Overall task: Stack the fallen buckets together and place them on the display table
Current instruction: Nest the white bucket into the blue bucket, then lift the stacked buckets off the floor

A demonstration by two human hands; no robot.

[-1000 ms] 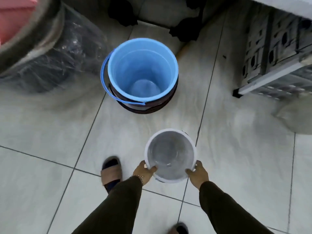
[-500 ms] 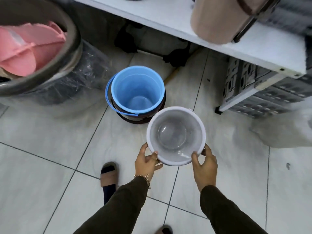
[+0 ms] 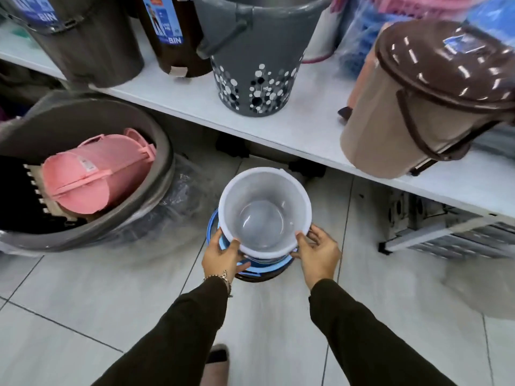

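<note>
A white bucket [image 3: 263,213] stands upright, its lower part inside a blue bucket [image 3: 257,267] on the tiled floor. The blue bucket itself sits in a dark brown bucket [image 3: 257,277], of which only the rim shows. My left hand [image 3: 221,256] grips the white bucket's rim on the near left. My right hand [image 3: 317,253] holds the rim on the near right. The white display table [image 3: 303,132] runs across the view just beyond the stack.
On the table stand a grey spotted bucket [image 3: 250,65], two dark bins [image 3: 92,40] and a tan bin with a brown lid [image 3: 423,101]. A big grey tub [image 3: 160,151] holding a pink bin [image 3: 94,174] is on the floor to the left. A crate [image 3: 451,232] sits under the table at right.
Both hands carried the white bucket forward from in front of the blue bucket to over it and lowered it inside. The view tilted up, bringing the table and its bins into sight.
</note>
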